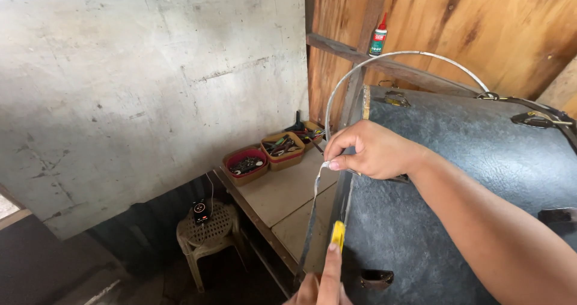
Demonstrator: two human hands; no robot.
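While pinching thin strip (pixel 317 188), right hand (pixel 366 152) closed.

The case (pixel 457 179) stands on the counter (pixel 282 197), at its right side. Three trays (pixel 245 164) of small parts sit in a row behind on the counter, against the wall (pixel 150 82). A stool (pixel 207 233) stands left of the counter, below it, with a phone (pixel 201 210) on its seat. A glue bottle (pixel 378 36) rests on the wooden rail (pixel 415 73) behind the case.
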